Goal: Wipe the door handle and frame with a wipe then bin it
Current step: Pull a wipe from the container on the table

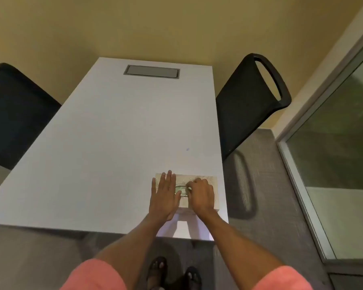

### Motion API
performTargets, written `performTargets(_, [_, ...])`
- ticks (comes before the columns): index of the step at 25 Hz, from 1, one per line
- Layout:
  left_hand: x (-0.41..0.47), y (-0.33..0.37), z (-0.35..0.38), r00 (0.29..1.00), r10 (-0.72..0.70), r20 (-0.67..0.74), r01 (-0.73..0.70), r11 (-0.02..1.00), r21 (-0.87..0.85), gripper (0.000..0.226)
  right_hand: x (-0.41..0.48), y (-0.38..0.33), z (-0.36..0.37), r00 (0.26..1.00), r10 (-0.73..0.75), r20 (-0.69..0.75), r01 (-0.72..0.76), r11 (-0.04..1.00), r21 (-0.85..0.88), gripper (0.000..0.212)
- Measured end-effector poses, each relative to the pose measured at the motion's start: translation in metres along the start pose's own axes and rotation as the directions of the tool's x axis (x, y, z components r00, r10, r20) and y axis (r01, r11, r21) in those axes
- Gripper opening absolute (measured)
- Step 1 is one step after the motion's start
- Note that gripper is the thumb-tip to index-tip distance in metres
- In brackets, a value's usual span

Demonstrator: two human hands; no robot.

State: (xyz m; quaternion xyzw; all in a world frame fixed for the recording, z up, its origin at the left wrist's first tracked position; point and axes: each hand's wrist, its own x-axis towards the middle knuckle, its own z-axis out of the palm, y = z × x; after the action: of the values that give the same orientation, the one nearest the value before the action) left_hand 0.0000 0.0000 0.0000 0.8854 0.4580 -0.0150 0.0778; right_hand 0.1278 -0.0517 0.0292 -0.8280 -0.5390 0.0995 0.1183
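**Pale wood, metal bar: working the handle clean**

Pale wood is what we have under both hands: a small block (199, 178) lying flat on the white table (105, 143), near its front right corner, with a curved metal handle (181, 186) fixed across its top. This mock-up seems to stand in for the door handle and frame.

Our left hand (165, 194) lies open and flat, fingers spread and pointing away from us, palm pressing on the left part of the block. It grips nothing; it serves as a brace. Our right hand (201, 194) is curled closed over the right part of the handle, fingertips bunched at the bar. Whether a wipe sits inside that curl we cannot tell; none shows clearly, and the handle itself is half hidden by the fingers.

We judge the step in hand to be the rubbing of the handle. To do it well, we should keep the left palm bearing straight down so the block does not skate towards the table edge, which is close. The right fingers should wrap the bar and travel along its full curve, including the underside and both feet where it meets the wood. The left hand currently covers one end, so we will need to shift the brace to reach there. After the bar, the flat wood face around it wants broad strokes.

No bin is in view; black chairs (247, 101) flank the table.
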Motion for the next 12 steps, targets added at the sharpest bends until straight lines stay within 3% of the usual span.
performTargets(6, [0.014,-0.007,0.011,0.998,0.028,0.060,-0.030,0.999,0.030,0.067,0.005,-0.012,0.011,0.980,0.198,-0.035,-0.195,0.977,0.083,0.017])
performTargets(12, [0.013,-0.014,0.013,0.996,0.071,0.050,-0.071,0.997,0.002,0.066,0.014,-0.017,0.012,0.994,0.107,0.026,-0.102,0.986,-0.133,0.017])
